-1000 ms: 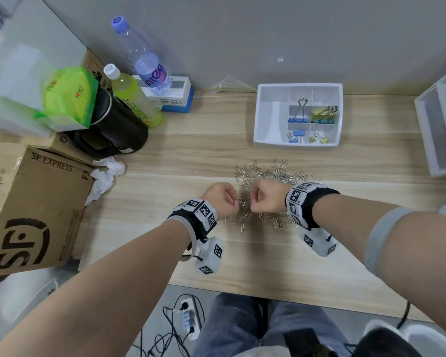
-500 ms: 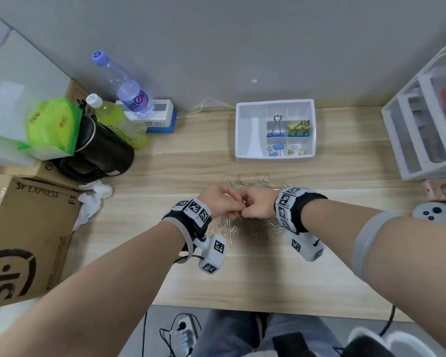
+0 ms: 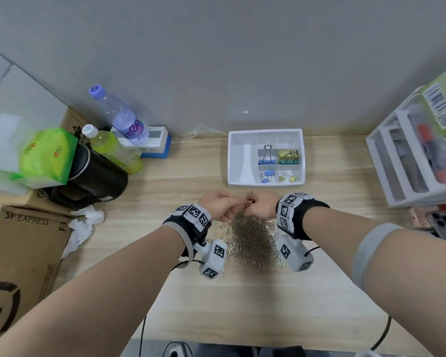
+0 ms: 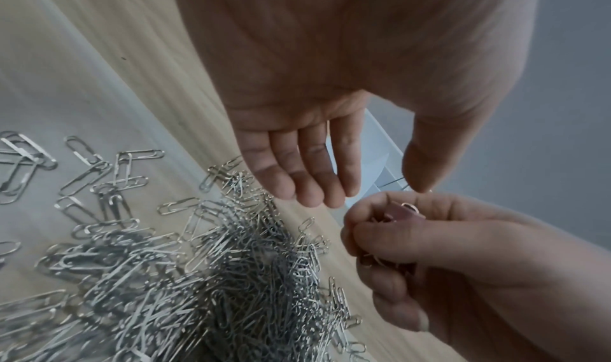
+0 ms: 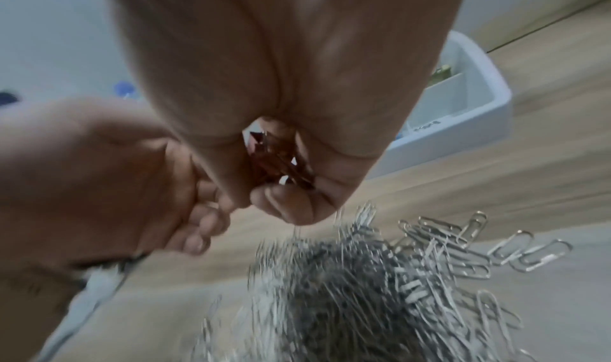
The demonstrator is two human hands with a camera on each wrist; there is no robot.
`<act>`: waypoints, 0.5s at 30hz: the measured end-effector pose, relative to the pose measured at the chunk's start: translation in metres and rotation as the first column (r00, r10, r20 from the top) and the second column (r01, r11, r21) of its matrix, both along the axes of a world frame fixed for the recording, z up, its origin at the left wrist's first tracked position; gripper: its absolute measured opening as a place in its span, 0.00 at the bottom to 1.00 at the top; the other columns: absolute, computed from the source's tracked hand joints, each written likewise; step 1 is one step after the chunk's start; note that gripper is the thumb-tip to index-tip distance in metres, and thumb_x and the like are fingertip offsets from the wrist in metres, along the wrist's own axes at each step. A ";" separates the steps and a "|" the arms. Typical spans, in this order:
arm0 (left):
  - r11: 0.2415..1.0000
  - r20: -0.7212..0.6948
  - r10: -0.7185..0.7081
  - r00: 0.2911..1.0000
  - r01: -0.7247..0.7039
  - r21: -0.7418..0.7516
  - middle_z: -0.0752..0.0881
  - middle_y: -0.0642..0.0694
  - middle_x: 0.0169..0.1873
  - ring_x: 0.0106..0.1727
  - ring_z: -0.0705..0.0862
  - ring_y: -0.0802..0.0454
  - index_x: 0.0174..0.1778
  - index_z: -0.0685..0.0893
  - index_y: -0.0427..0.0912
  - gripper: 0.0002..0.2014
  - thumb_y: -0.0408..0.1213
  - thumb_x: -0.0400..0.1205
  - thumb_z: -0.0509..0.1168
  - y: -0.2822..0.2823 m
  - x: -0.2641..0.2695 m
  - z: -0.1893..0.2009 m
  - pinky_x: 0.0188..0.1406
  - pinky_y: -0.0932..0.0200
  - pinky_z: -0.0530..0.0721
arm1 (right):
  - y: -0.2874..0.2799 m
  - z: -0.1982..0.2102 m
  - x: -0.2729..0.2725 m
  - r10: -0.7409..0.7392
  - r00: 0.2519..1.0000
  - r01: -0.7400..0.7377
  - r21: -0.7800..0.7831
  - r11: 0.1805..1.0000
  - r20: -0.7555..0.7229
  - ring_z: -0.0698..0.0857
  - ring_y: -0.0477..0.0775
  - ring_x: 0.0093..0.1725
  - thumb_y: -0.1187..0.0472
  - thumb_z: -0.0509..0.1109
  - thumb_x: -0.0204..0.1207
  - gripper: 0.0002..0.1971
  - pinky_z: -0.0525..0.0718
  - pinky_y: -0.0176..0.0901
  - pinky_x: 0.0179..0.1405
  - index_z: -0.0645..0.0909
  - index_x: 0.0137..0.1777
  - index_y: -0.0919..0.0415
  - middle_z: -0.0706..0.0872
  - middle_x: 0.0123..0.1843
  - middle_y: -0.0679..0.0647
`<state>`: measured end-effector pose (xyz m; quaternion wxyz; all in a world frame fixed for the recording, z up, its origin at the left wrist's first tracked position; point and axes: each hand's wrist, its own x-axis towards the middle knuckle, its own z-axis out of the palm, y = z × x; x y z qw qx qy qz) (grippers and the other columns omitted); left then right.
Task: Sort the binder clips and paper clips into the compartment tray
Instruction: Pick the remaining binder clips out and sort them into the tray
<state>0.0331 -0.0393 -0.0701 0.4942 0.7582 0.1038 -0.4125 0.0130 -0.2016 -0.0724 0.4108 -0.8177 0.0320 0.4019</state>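
A heap of silver paper clips (image 3: 247, 240) lies on the wooden table, also seen in the left wrist view (image 4: 198, 276) and the right wrist view (image 5: 363, 289). My right hand (image 3: 258, 204) hovers over the heap's far edge as a fist, gripping a bunch of paper clips (image 5: 277, 158); one loop (image 4: 410, 207) sticks out on top. My left hand (image 3: 233, 203) is beside it with fingers (image 4: 314, 184) relaxed and nearly straight, its thumb tip against the right fist. The white compartment tray (image 3: 242, 161) stands just beyond, holding blue binder clips (image 3: 267, 157) and yellow ones (image 3: 289, 157).
At the back left stand two bottles (image 3: 121, 119), a black jug (image 3: 98, 173) and a green packet. A cardboard box (image 3: 23, 243) and crumpled tissue (image 3: 85, 222) lie at the left. A white drawer organiser (image 3: 417, 161) and a phone (image 3: 443, 222) are at the right.
Both hands rose off the heap and shifted toward the tray. The left hand went from a fist to relaxed fingers. The right stays clenched on its clips.
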 end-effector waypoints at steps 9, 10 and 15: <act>0.996 0.016 -0.033 0.999 0.031 0.083 0.86 0.42 0.33 0.27 0.81 0.50 0.48 0.85 0.35 0.11 0.39 0.77 0.73 -0.015 0.048 0.008 0.28 0.59 0.80 | -0.048 0.033 0.068 -0.463 0.884 0.452 0.142 0.881 0.063 0.76 0.54 0.26 0.73 0.64 0.73 0.17 0.80 0.42 0.29 0.66 0.29 0.56 0.75 0.31 0.61; 0.996 0.015 -0.029 0.999 0.028 0.087 0.85 0.42 0.33 0.28 0.81 0.50 0.48 0.85 0.35 0.11 0.39 0.77 0.72 -0.017 0.053 0.009 0.27 0.60 0.80 | -0.053 0.037 0.076 -0.505 0.862 0.490 0.174 0.854 0.051 0.75 0.53 0.26 0.75 0.64 0.74 0.17 0.78 0.40 0.26 0.66 0.30 0.57 0.73 0.31 0.60; 0.995 0.023 -0.017 1.000 0.014 0.096 0.86 0.41 0.34 0.30 0.81 0.49 0.46 0.84 0.37 0.09 0.39 0.78 0.72 -0.026 0.079 0.007 0.26 0.61 0.80 | -0.073 0.042 0.117 -0.633 0.773 0.609 0.235 0.758 0.037 0.80 0.55 0.33 0.81 0.65 0.74 0.10 0.85 0.42 0.33 0.79 0.42 0.67 0.79 0.35 0.58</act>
